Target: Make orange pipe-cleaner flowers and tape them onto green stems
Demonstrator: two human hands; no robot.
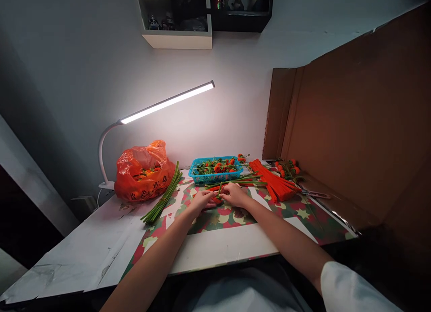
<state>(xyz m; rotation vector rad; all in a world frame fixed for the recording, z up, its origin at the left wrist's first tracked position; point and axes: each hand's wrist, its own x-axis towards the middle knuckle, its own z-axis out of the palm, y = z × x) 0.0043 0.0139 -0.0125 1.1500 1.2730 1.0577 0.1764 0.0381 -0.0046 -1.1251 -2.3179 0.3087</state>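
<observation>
Close together over the patterned sheet, my two hands work on one small orange flower (218, 199) with a short green stem. My left hand (204, 199) has its fingers closed around the flower from the left. From the right, my right hand (234, 195) pinches at the green stem, fingertips pressed together. Just behind the hands lie long green stems (242, 180) and some red strips. Beyond them stands a blue basket (192, 173) with orange flowers on green stems in it. The fingertips partly hide the flower.
At left are an orange plastic bag (134, 193) and a bundle of green stems (163, 199). A lit lamp (168, 102) hangs above. To the right lie a bunch of red strips (274, 182), more orange flowers (286, 169) and scissors (316, 194), beside a cardboard wall (353, 123).
</observation>
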